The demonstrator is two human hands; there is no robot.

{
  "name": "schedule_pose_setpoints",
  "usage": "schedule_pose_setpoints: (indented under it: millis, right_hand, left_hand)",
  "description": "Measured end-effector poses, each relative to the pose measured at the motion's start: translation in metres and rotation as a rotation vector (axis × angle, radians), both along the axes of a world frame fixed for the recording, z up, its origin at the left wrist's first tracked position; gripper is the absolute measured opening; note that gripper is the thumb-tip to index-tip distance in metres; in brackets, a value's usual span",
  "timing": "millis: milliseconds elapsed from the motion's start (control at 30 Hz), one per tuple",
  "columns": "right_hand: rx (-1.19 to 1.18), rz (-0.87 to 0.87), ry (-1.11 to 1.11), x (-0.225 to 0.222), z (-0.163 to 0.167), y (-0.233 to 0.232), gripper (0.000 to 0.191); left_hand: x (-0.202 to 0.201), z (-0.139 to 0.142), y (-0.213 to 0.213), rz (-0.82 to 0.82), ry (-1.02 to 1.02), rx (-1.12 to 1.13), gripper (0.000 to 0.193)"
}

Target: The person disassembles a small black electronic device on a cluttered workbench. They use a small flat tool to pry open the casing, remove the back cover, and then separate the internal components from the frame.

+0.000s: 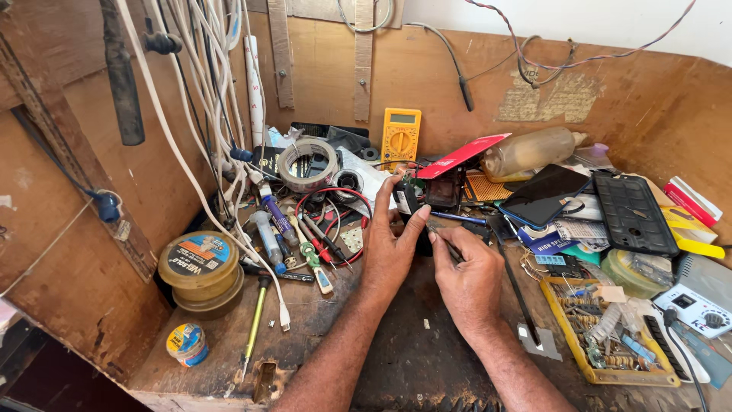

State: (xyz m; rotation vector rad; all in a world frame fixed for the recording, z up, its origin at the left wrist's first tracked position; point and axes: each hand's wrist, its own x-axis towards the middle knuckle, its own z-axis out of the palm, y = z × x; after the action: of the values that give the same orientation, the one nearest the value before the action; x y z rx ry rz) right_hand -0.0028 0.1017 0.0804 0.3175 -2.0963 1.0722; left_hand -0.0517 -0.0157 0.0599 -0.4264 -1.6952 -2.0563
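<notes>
Left hand [389, 248] steadies small black device [427, 191] near surface's back edge, fingers spread; right hand [469, 275] pinches thin tool [446, 246], probably tweezers, for probing.

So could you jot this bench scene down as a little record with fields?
place: cluttered wooden workbench
left hand: fingers on a small black device standing at the bench's middle
right hand: pinches a thin tool beside the device
behind: yellow multimeter leaning on the back wall
left side: tape roll, round tins, white cables hanging
right side: dark phone, yellow parts tray
</notes>
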Motion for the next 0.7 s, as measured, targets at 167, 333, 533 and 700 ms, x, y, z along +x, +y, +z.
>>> schedule_pose_setpoints:
  millis: [167, 333, 533, 700]
  right_hand:
    - [0.037, -0.020, -0.013, 0.002, 0.000, 0.001, 0.008]
    - [0.099, -0.048, -0.050, 0.008, 0.001, 0.006, 0.008]
    - [0.109, -0.064, -0.103, 0.017, 0.003, 0.006, 0.008]
    - [0.148, -0.077, -0.078, 0.019, 0.004, 0.010, 0.008]
  left_hand:
    - [0.000, 0.000, -0.001, -0.026, -0.001, 0.019, 0.065]
    - [0.001, 0.001, 0.001, -0.036, -0.059, 0.060, 0.068]
    - [0.010, 0.004, 0.000, -0.065, -0.020, 0.058, 0.069]
    - [0.011, 0.006, 0.001, -0.037, 0.106, 0.022, 0.065]
